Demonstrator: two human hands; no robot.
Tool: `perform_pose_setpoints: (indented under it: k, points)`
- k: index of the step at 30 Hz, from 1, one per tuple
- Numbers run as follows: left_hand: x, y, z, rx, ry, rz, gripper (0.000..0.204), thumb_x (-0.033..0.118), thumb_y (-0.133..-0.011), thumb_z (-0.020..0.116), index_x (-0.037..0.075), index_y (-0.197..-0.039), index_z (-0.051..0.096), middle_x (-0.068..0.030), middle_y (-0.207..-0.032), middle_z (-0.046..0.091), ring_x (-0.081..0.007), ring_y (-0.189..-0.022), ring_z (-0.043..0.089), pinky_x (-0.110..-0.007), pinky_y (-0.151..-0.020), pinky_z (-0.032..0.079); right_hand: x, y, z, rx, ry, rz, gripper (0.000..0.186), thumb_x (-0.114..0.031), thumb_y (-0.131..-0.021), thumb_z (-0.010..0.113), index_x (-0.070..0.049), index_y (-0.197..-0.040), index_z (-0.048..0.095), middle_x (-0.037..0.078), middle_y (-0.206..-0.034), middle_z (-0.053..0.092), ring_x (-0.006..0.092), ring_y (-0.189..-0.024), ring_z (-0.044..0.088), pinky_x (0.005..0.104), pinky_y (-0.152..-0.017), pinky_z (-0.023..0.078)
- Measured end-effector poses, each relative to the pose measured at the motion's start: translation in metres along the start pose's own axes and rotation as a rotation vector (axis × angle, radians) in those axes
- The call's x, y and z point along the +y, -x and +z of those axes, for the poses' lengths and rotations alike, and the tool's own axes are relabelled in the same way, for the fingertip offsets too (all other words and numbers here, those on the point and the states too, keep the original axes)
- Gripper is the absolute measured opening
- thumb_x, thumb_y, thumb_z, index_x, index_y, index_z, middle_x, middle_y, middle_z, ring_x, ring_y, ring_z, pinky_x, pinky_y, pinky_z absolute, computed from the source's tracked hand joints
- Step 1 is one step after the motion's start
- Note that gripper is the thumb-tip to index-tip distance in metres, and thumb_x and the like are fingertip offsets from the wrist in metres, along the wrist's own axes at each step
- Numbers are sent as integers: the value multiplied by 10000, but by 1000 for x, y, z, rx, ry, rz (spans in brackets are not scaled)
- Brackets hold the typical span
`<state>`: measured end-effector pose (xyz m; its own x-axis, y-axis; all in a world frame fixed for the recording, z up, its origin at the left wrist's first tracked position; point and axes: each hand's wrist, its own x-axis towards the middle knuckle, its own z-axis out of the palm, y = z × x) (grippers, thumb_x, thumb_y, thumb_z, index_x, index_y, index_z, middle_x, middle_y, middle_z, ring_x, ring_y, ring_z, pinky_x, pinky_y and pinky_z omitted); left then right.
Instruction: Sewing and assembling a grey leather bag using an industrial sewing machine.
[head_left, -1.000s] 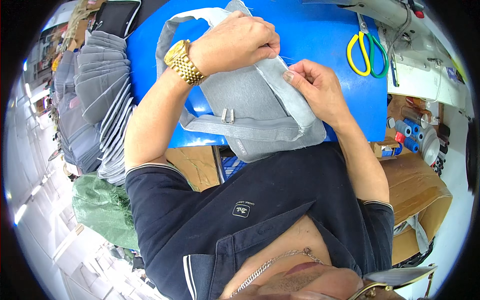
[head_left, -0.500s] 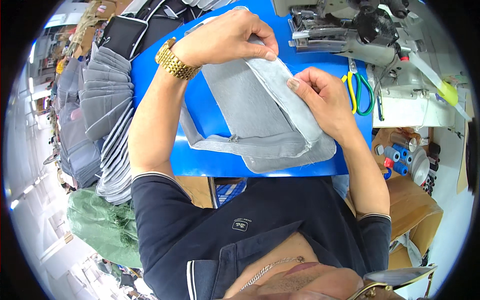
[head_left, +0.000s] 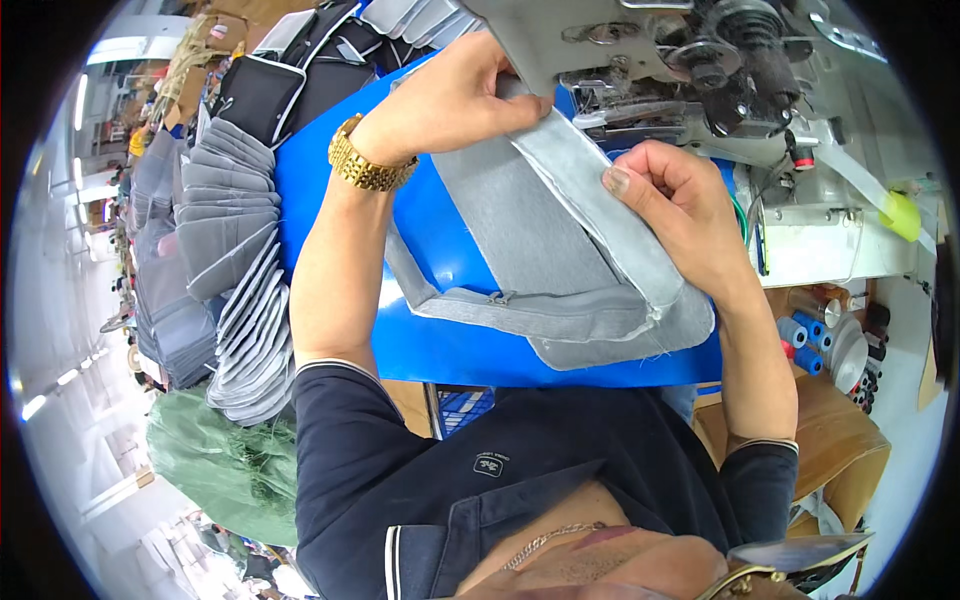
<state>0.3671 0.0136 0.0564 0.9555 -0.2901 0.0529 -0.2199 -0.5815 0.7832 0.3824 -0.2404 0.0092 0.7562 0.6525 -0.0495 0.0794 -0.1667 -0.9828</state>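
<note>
A grey fabric bag piece [head_left: 545, 250] with a zipper strip along its near edge lies on the blue table [head_left: 330, 220]. My left hand [head_left: 450, 100], with a gold watch on the wrist, pinches the far end of the fabric's folded edge under the sewing machine [head_left: 690, 70]. My right hand [head_left: 680, 210] pinches the same folded edge farther along, on the right side. Both hands hold the band taut between them.
A tall stack of grey fabric panels [head_left: 230, 250] lies at the left of the table, with black panels [head_left: 290, 80] behind it. Blue thread spools [head_left: 800, 345] stand at the right. A green sack [head_left: 230, 470] sits below the stack.
The view has shifted toward the sewing machine. Both hands have carried the grey fabric up and to the machine's needle area, and the yellow-handled scissors are out of sight.
</note>
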Motion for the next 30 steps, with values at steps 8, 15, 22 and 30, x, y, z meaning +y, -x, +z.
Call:
perform_pose_setpoints:
  k: [8,15,22,30]
  points:
    - [-34,-37,-10,-39,-122,60,281,48,-817,701,17,-1089,637,-90,-994,687,-185,-926,636,-320,-822,508,7,-7,9,184,-100,-110,272,-233,-919,652,29,-850,666,17,-609,570,58,-576,463,256,-523,374]
    - [-30,-31,0,302,-606,431,242,69,-842,678,12,-1075,651,-110,-972,691,-219,-879,642,-331,-787,508,10,-13,14,237,-79,-220,294,-249,-896,662,42,-860,685,97,-621,601,128,-585,569,299,-554,437]
    - [37,53,85,455,-633,409,575,-58,-628,639,121,-1174,659,-77,-1094,665,-312,-1064,598,-399,-911,467,7,-2,3,38,-356,-44,286,-206,-929,640,16,-1109,656,-30,-667,568,44,-611,526,210,-548,403]
    - [58,55,96,615,-577,335,329,48,-713,718,41,-1040,690,-117,-963,650,-263,-823,637,-330,-654,518,15,29,8,-102,-452,-5,469,-146,-918,684,13,-1329,524,-48,-688,505,25,-590,486,198,-514,399]
